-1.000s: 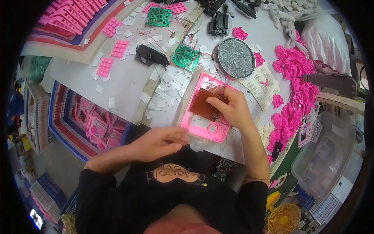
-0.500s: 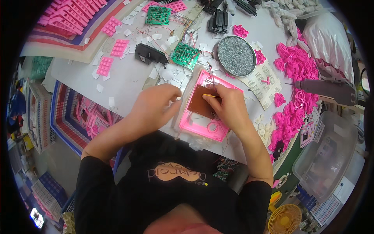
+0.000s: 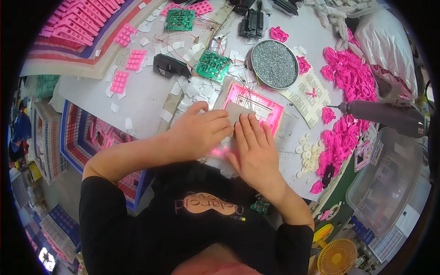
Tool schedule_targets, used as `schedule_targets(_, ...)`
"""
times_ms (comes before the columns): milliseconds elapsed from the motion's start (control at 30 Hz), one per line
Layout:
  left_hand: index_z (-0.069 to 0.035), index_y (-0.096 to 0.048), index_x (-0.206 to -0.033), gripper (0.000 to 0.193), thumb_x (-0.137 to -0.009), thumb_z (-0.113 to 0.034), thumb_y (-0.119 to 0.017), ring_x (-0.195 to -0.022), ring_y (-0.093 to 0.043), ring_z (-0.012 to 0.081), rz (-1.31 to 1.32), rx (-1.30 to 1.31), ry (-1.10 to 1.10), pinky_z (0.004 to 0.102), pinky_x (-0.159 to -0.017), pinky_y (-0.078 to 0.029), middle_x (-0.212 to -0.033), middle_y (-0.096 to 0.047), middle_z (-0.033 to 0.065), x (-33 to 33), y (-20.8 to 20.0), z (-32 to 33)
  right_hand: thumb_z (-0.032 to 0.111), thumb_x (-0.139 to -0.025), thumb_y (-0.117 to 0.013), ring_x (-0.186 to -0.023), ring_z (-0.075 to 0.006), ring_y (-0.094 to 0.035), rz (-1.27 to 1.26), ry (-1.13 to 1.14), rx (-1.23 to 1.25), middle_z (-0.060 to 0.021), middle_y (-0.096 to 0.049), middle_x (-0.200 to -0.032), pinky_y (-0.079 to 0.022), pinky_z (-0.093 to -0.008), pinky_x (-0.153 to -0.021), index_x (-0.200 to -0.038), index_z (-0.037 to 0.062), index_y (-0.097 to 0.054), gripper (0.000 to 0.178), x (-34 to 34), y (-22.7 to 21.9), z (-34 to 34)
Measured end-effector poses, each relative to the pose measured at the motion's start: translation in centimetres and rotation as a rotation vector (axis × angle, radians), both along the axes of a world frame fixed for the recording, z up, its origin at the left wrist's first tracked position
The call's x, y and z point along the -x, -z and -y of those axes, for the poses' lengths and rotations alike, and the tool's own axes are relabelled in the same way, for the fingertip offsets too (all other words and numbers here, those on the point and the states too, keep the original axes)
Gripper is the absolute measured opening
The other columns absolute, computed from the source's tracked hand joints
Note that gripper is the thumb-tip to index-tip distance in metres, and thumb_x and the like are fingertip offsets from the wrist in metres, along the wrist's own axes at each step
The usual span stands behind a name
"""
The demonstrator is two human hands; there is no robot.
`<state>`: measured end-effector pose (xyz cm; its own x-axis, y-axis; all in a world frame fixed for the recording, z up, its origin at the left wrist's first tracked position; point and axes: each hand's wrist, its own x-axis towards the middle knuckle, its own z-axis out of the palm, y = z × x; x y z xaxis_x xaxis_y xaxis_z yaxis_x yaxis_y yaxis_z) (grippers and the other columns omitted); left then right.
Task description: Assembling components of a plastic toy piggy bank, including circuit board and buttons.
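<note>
The pink plastic casing lies in front of me, with a flat greyish-brown circuit board over its middle. Wires rise from the casing's far end. Flat on the board rests my right hand, fingers stretched out, gripping nothing. My left hand reaches in from the left, its fingertips against the board's left side and one finger held apart; its thumb is hidden. Both hands cover much of the casing's near half. Just beyond stands a round tin of small metal screws.
Green circuit boards with wires and a black plastic part lie beyond my left hand. White paper-like pieces are scattered there. A dark electric screwdriver juts in at right over pink parts. White rings lie nearer.
My right hand has gone from pinching near a yellow wire on the board to lying flat on it. My left hand has moved right onto the board's edge. The board now appears greyer.
</note>
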<state>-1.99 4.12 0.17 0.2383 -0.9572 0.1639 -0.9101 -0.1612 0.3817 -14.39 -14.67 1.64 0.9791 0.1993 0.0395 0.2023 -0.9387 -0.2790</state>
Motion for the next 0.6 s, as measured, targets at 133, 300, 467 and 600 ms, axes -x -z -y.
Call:
schedule_targets(133, -0.009, -0.067, -0.116, 0.033, -0.084, -0.016, -0.066, -0.119, -0.059, 0.0195, 0.011, -0.169, 0.049, 0.0415, -0.090, -0.043, -0.117, -0.066, 0.0036, -0.4, -1.3, 0.6, 0.040, -0.090, -0.063, -0.132, -0.0370, -0.049, -0.028, -0.031, 0.063, -0.0247, -0.058, -0.137, -0.035, -0.0534, -0.111, -0.127, -0.0082, -0.062, 0.061, -0.7, -1.0, 0.2)
schedule_targets(300, -0.012, -0.071, -0.098, 0.019, -0.082, -0.020, -0.067, -0.090, -0.066, 0.0358, -0.270, -0.369, 0.058, 0.0457, -0.072, -0.052, -0.090, -0.069, 0.0152, -7.8, -4.5, 7.6, 0.038, -0.083, -0.072, -0.119, -0.0321, -0.055, -0.020, -0.020, 0.149, -0.0211, -0.060, -0.134, -0.037, -0.0488, -0.108, -0.122, -0.0065, -0.064, 0.060, -1.3, -1.1, -0.1)
schedule_targets(467, -0.012, -0.075, -0.088, 0.016, -0.082, -0.023, -0.065, -0.087, -0.069, 0.0314, 0.224, -0.099, -0.105, 0.0465, -0.081, -0.050, -0.086, -0.071, 0.0099, -13.7, 0.5, 18.1, 0.038, -0.080, -0.074, -0.113, -0.0314, -0.056, -0.011, -0.033, 0.148, -0.0212, -0.062, -0.130, -0.039, -0.0467, -0.105, -0.117, -0.0078, -0.066, 0.060, -2.0, -1.9, -0.6)
schedule_targets(600, -0.013, -0.075, -0.089, 0.016, -0.083, -0.024, -0.065, -0.088, -0.070, 0.0278, 0.379, -0.235, 0.008, 0.0467, -0.085, -0.047, -0.084, -0.071, 0.0085, -13.5, 2.0, 20.5, 0.034, -0.081, -0.074, -0.117, -0.0327, -0.054, -0.025, 0.007, 0.025, -0.0214, -0.062, -0.129, -0.040, -0.0490, -0.105, -0.115, -0.0063, -0.068, 0.053, -1.5, -2.0, 0.0)
